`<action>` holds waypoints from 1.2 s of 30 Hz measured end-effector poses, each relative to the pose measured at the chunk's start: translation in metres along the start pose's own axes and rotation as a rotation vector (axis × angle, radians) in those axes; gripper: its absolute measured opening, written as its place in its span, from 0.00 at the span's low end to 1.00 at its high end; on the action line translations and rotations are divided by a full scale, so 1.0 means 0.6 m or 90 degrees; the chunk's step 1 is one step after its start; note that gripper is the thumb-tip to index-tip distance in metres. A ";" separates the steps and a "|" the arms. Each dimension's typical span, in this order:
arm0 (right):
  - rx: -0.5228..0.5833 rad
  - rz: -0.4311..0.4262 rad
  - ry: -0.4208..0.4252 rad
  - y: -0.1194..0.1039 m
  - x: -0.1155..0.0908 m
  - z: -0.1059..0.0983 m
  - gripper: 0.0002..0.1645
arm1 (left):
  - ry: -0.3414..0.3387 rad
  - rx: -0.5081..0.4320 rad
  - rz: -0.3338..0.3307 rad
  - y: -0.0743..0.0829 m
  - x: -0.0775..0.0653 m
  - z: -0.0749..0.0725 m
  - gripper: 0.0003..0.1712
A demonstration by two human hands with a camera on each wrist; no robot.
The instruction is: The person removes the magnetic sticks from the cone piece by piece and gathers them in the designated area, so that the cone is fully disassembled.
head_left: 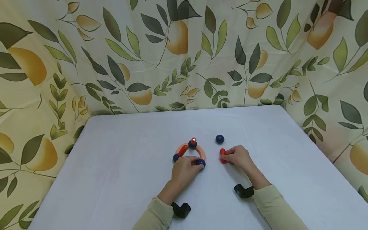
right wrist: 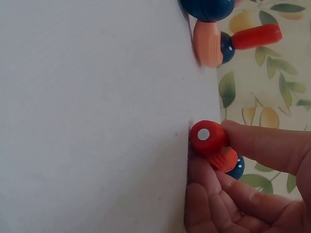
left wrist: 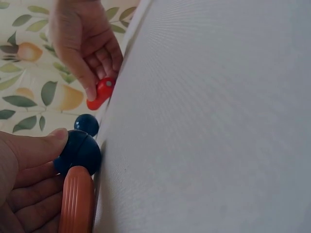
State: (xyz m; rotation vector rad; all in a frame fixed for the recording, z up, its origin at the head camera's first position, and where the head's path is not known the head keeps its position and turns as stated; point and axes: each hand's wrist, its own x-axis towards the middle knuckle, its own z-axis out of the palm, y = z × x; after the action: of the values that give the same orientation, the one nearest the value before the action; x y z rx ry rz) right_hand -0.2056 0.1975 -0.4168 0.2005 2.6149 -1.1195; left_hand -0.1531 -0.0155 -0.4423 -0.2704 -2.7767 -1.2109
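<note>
My left hand (head_left: 185, 169) pinches a dark blue ball (left wrist: 80, 153) between thumb and fingers. This ball sits at the near right of a ring built of blue balls and orange curved rods (left wrist: 77, 201). One red stick (head_left: 183, 150) rises from the ring's left ball (head_left: 176, 157), and another red stick (head_left: 194, 140) stands on its far ball (head_left: 192, 145). To the right of the ring, my right hand (head_left: 240, 157) grips a short red stick (right wrist: 208, 138) low at the table. A pale round dot marks the stick's end. My left hand hides the ring's near side in the head view.
A loose dark blue ball (head_left: 219, 139) lies on the table just beyond my right hand. The white table (head_left: 129, 185) meets a fruit-patterned cloth (head_left: 178, 83) along its back and sides. Black wrist devices (head_left: 181, 210) show below both hands.
</note>
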 end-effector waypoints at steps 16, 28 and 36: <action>0.006 0.012 0.017 0.003 -0.003 -0.005 0.21 | -0.003 -0.013 0.042 -0.014 -0.013 -0.031 0.20; 0.045 -0.072 0.081 -0.045 -0.014 0.015 0.23 | 0.144 -0.221 0.201 -0.063 -0.010 -0.066 0.15; 0.063 -0.137 0.063 -0.092 -0.019 0.070 0.18 | 0.235 -0.220 0.204 -0.073 -0.003 -0.065 0.20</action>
State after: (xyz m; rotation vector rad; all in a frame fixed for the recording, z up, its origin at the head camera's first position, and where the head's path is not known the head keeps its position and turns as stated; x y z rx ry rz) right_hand -0.1994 0.1288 -0.4033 -0.0058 2.7203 -1.3441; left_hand -0.1591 -0.0738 -0.4477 -0.4464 -2.1120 -1.4713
